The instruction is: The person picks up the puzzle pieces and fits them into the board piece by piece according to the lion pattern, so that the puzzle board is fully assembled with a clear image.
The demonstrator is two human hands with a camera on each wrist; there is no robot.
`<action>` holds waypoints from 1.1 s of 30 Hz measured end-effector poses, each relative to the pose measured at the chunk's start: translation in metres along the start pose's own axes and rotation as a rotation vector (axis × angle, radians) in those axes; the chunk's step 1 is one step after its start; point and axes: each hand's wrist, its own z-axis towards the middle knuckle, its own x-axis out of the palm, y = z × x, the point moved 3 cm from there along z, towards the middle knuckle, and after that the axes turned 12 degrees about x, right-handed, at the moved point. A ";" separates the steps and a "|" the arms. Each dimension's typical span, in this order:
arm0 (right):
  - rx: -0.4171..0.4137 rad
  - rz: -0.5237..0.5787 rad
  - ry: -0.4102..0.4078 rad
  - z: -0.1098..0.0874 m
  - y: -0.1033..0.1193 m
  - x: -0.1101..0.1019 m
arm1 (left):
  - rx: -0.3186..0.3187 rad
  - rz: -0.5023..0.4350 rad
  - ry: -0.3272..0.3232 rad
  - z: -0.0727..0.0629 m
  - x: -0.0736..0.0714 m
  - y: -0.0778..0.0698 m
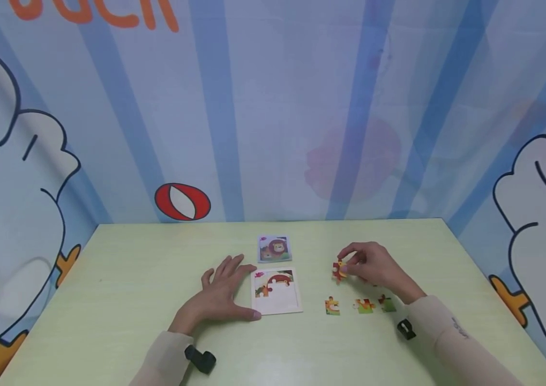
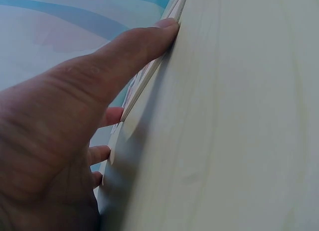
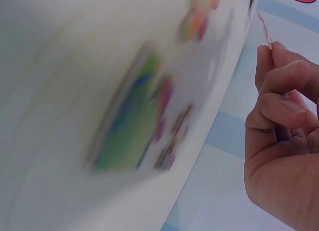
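My right hand (image 1: 371, 264) pinches a jigsaw piece (image 1: 337, 271) with red and orange print between thumb and fingertip, right of the puzzle tray (image 1: 277, 310). In the right wrist view that thin piece (image 3: 266, 33) appears edge-on at the fingertips. The white-bordered tray has several pieces fitted along its top and left, showing part of a lion's mane; its lower right is bare. My left hand (image 1: 219, 295) is spread along the tray's left side, thumb at the lower corner and index finger at the upper one. The left wrist view shows the thumb (image 2: 149, 42) against the tray's edge.
A lion picture card (image 1: 274, 249) lies just behind the tray. Loose pieces sit in front of my right hand: an orange one (image 1: 332, 306), a red-and-green one (image 1: 364, 306) and a green one (image 1: 387, 304). A printed curtain (image 1: 277, 134) hangs at the table's back edge.
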 end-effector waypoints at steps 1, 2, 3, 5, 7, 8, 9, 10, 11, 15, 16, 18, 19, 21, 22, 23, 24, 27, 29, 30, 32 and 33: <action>-0.003 0.007 0.002 0.001 0.003 0.002 | -0.001 0.000 0.001 0.000 0.000 0.000; -0.007 0.013 0.008 0.002 0.006 0.004 | -0.002 0.000 0.001 0.000 0.000 0.001; -0.010 0.020 0.013 0.003 0.010 0.006 | -0.003 0.001 0.002 0.000 0.000 0.001; -0.018 0.034 0.029 0.006 0.016 0.010 | -0.001 0.001 0.001 0.001 0.000 0.002; -0.032 0.050 0.043 0.009 0.022 0.015 | 0.002 0.004 0.001 0.001 0.000 0.002; -0.037 0.059 0.052 0.010 0.025 0.017 | 0.003 0.005 0.000 0.001 0.001 0.002; -0.040 0.069 0.062 0.011 0.027 0.019 | 0.004 0.006 0.001 0.001 0.001 0.002; -0.045 0.077 0.071 0.012 0.030 0.021 | 0.005 0.007 0.000 0.002 0.000 0.002; -0.049 0.087 0.080 0.013 0.032 0.024 | 0.006 0.007 0.001 0.002 0.000 0.001; -0.061 0.122 0.122 0.016 0.041 0.032 | 0.008 0.005 0.001 0.002 0.000 0.000; -0.064 0.130 0.136 0.017 0.043 0.035 | 0.008 0.007 0.001 0.002 0.000 0.000; -0.072 0.145 0.165 0.018 0.047 0.039 | 0.006 0.009 0.002 0.002 0.001 0.000; -0.076 0.148 0.178 0.019 0.049 0.042 | 0.006 0.011 0.002 0.002 0.001 0.000; -0.081 0.150 0.199 0.020 0.053 0.047 | 0.004 0.013 0.002 0.002 0.001 0.001; -0.084 0.150 0.206 0.021 0.054 0.049 | 0.003 0.015 0.003 0.002 0.001 0.001; -0.084 0.150 0.212 0.022 0.056 0.052 | 0.003 0.016 0.002 0.003 0.001 0.001; -0.082 0.147 0.216 0.022 0.058 0.054 | 0.004 0.017 0.000 0.002 0.001 0.001; -0.072 0.146 0.227 0.023 0.062 0.061 | 0.006 0.023 -0.001 0.002 0.001 0.002; -0.068 0.146 0.234 0.023 0.064 0.065 | 0.006 0.026 -0.001 0.002 0.001 0.002; -0.064 0.145 0.237 0.023 0.065 0.068 | 0.006 0.025 0.000 0.002 0.001 0.002; -0.061 0.147 0.243 0.023 0.067 0.072 | 0.005 0.024 0.000 0.001 0.001 0.002; -0.059 0.145 0.244 0.023 0.067 0.074 | 0.004 0.021 0.000 0.001 0.001 0.002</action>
